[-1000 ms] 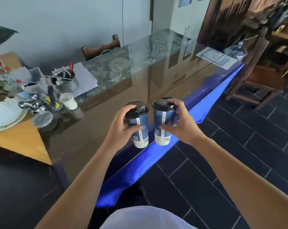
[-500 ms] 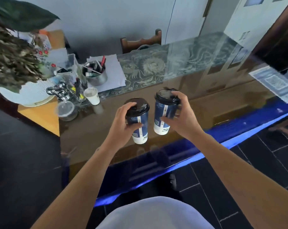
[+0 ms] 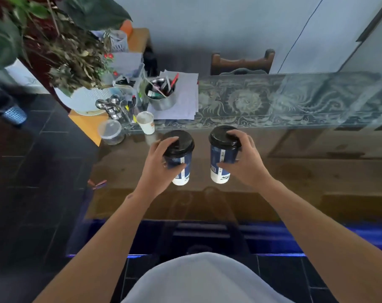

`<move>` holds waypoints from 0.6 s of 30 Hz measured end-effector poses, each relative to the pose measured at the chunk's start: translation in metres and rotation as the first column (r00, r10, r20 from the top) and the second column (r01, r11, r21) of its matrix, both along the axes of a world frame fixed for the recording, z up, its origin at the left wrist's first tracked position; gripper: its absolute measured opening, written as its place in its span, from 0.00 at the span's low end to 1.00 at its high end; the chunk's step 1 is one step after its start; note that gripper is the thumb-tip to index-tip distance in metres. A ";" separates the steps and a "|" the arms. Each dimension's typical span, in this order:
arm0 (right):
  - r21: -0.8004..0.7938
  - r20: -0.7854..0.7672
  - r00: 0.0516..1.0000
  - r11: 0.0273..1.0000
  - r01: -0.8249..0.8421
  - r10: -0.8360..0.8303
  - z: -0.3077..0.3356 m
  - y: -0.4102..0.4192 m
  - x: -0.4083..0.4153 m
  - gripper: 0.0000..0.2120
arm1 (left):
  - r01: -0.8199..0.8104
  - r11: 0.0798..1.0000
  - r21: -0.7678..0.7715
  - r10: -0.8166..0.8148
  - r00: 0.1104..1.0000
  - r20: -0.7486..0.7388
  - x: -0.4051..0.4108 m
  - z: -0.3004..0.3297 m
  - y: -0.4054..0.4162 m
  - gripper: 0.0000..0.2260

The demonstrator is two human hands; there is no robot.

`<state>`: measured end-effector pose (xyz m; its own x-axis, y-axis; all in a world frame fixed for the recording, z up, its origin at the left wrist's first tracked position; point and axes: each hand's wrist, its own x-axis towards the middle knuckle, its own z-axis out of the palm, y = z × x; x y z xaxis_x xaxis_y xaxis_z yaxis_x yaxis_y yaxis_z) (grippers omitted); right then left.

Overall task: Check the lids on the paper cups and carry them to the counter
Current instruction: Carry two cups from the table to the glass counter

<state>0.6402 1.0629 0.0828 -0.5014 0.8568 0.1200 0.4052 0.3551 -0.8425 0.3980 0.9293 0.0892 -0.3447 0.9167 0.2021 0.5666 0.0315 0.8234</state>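
Two blue-and-white paper cups with black lids stand upright side by side over the brown glass-topped counter. My left hand grips the left cup around its upper body, fingers touching the lid rim. My right hand grips the right cup, with fingertips resting on its lid. Both lids look seated flat. Whether the cup bases touch the counter surface I cannot tell; faint reflections show below them.
At the counter's left end stand a small white paper cup, a clear lidded tub, a metal tin of pens on papers, spoons and a potted plant. A wooden chair is behind. A blue-lit edge runs along the counter's front.
The view has swung left and closer to the counter. Both cups moved forward over the counter top and now sit further apart, still held in the same hands.
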 end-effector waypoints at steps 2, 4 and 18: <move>0.002 -0.001 1.000 1.000 -0.002 0.002 -0.010 0.007 -0.003 0.43 | 0.004 0.999 -0.035 -0.003 1.000 0.024 -0.003 -0.004 0.007 0.35; -0.012 0.008 1.000 1.000 -0.007 0.007 -0.019 0.011 -0.006 0.43 | -0.006 0.998 -0.064 0.008 1.000 0.030 -0.009 -0.010 0.014 0.35; 0.037 0.031 1.000 0.999 0.004 -0.005 -0.068 0.069 -0.035 0.46 | 0.068 0.994 -0.090 -0.068 0.998 0.001 -0.044 -0.077 0.075 0.34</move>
